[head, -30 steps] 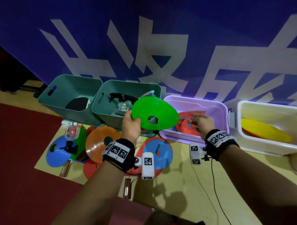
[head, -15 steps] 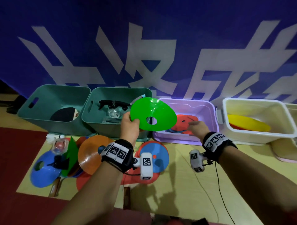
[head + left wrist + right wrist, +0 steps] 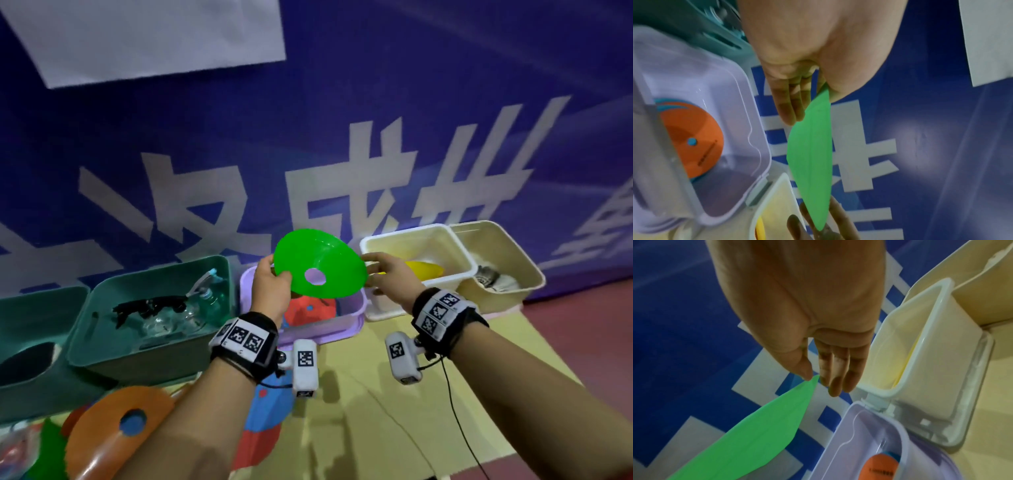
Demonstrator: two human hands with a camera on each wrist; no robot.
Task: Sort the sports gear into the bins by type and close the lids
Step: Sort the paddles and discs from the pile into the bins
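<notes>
A green disc cone (image 3: 329,253) with a hole in its middle hangs tilted in the air above the purple bin (image 3: 318,329), close to the white bin (image 3: 445,279). My left hand (image 3: 270,284) grips the cone's left rim, thumb on top and fingers beneath (image 3: 791,110). My right hand (image 3: 387,274) pinches the cone's right rim between thumb and forefinger (image 3: 816,375). An orange and blue flying disc (image 3: 692,142) lies in the purple bin. In the white bin lies a yellow disc (image 3: 424,270).
A beige bin (image 3: 534,274) at the far right holds shuttlecocks (image 3: 493,282). A teal bin (image 3: 147,353) on the left holds goggles and bottles, and another teal bin (image 3: 34,394) stands beside it. An orange cone (image 3: 113,428) and other discs lie on the floor mat near my left arm.
My left hand has carried the green cone rightward, from over the teal bin to above the purple one. My right hand left the purple bin and took the cone's right rim.
</notes>
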